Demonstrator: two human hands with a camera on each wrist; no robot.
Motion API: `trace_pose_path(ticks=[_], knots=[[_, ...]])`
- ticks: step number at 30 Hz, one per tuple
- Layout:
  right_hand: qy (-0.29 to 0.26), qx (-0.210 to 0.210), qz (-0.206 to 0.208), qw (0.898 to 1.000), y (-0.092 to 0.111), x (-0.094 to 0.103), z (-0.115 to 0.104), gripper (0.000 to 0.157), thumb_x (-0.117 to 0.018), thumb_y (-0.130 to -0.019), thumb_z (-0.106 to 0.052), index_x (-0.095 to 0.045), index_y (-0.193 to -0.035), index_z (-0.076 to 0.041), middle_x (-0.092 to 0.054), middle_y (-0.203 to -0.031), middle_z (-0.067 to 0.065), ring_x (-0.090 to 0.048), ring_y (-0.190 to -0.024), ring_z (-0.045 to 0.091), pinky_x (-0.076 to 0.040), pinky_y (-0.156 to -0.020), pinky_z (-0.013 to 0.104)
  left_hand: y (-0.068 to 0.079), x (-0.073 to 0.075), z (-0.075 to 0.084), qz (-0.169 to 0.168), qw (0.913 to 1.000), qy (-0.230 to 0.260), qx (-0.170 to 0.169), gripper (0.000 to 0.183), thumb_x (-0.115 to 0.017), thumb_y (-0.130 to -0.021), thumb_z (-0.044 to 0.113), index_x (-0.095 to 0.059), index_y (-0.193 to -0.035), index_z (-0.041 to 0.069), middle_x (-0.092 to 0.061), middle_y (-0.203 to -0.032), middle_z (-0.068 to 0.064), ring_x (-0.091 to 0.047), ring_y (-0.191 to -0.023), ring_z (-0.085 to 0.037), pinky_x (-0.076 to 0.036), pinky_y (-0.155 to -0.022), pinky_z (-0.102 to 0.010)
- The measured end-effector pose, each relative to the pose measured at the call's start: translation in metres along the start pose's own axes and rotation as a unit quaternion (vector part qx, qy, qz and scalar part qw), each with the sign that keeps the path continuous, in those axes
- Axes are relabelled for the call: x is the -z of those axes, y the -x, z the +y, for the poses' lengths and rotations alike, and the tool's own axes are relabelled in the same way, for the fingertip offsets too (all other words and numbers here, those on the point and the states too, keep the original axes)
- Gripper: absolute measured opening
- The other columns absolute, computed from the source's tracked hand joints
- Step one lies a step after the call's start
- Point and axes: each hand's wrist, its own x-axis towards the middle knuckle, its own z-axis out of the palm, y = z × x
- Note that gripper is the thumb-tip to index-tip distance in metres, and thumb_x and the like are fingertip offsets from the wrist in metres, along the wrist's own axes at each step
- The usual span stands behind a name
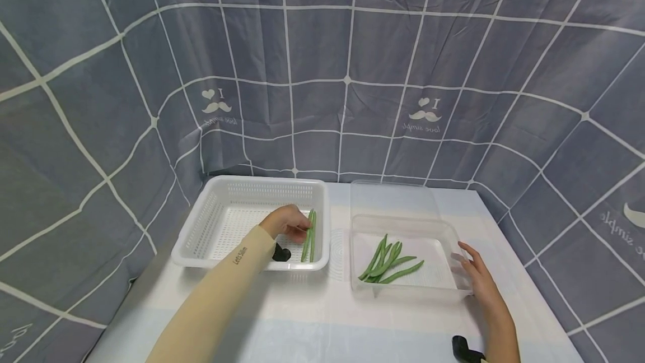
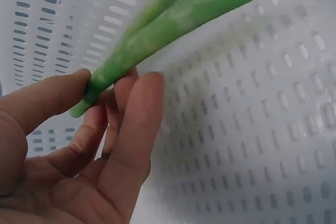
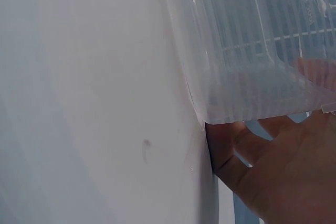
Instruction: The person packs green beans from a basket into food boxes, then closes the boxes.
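In the head view, my left hand (image 1: 289, 222) reaches into the white perforated basket (image 1: 199, 228). Two green beans (image 1: 312, 234) stretch along the basket's right side beside its fingers. Up close in the left wrist view, thumb and fingers pinch the beans (image 2: 152, 35) at one end. A clear plastic container (image 1: 443, 228) on the right holds several green beans (image 1: 385, 262) in a loose pile. My right hand (image 1: 481, 279) rests against the outside of the container's right wall; the right wrist view shows its fingers (image 3: 252, 142) at the container's corner, partly seen through the plastic.
Both containers stand side by side on a pale table (image 1: 302, 318). A grey curtain (image 1: 322, 105) with white grid lines encloses the back and sides. A black wrist mount (image 1: 464, 349) shows by the right forearm.
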Motion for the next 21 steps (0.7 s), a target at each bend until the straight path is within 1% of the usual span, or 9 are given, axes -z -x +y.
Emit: trace_pose_path(ticks=[3,8,15,17,19,21], knots=[[-0.003,-0.003,0.000,1.000,0.000,0.000,0.000,0.061,-0.025,-0.117,-0.036,-0.004,-0.171,-0.017,-0.014,-0.171,0.032,-0.027,-0.152,0.058,-0.023,-0.119,0.085,0.001,0.000,0.002,0.004,0.9999,0.005,-0.010,0.009,-0.066,-0.098,0.003,-0.066,-0.100,-0.006,-0.063,-0.085,-0.007,-0.064,-0.063,-0.011,-0.067,-0.071,-0.024],[-0.013,-0.012,-0.002,1.000,-0.001,0.000,-0.002,0.061,-0.024,-0.117,-0.036,-0.002,-0.172,-0.021,-0.008,-0.173,0.031,-0.025,-0.153,0.057,-0.023,-0.120,0.084,0.002,0.002,0.004,-0.007,0.9995,0.026,-0.019,0.008,-0.065,-0.100,0.004,-0.065,-0.094,-0.003,-0.060,-0.078,-0.005,-0.060,-0.059,-0.010,-0.061,-0.059,-0.019],[-0.015,-0.013,-0.002,1.000,-0.001,0.000,-0.002,0.060,-0.023,-0.117,-0.032,-0.002,-0.172,-0.019,-0.004,-0.174,0.031,-0.022,-0.154,0.057,-0.023,-0.121,0.083,0.003,0.004,0.004,-0.014,0.9976,0.059,-0.034,0.009,-0.063,-0.100,0.003,-0.064,-0.093,-0.002,-0.059,-0.078,-0.003,-0.060,-0.057,-0.009,-0.061,-0.057,-0.019],[-0.015,-0.013,-0.002,1.000,0.000,0.000,-0.002,0.060,-0.023,-0.117,-0.032,-0.002,-0.172,-0.019,-0.006,-0.174,0.031,-0.024,-0.154,0.057,-0.024,-0.121,0.083,0.004,0.006,0.005,-0.015,0.9967,0.068,-0.043,0.009,-0.063,-0.100,0.004,-0.066,-0.097,-0.003,-0.060,-0.079,-0.002,-0.060,-0.057,-0.008,-0.060,-0.056,-0.018],[-0.015,-0.014,-0.001,1.000,0.000,0.000,-0.002,0.060,-0.023,-0.117,-0.032,-0.002,-0.172,-0.019,-0.007,-0.173,0.031,-0.026,-0.153,0.056,-0.025,-0.121,0.082,0.006,0.008,0.007,-0.017,0.9955,0.076,-0.054,0.015,-0.063,-0.101,0.006,-0.067,-0.106,-0.008,-0.061,-0.080,-0.001,-0.060,-0.059,-0.008,-0.060,-0.057,-0.018],[-0.015,-0.013,-0.001,1.000,0.000,0.000,-0.002,0.060,-0.024,-0.117,-0.033,-0.002,-0.172,-0.019,-0.008,-0.173,0.031,-0.027,-0.152,0.056,-0.026,-0.121,0.082,0.009,0.010,0.010,-0.018,0.9943,0.084,-0.064,0.020,-0.064,-0.101,0.007,-0.067,-0.112,-0.009,-0.062,-0.081,-0.001,-0.060,-0.060,-0.007,-0.060,-0.058,-0.018]])
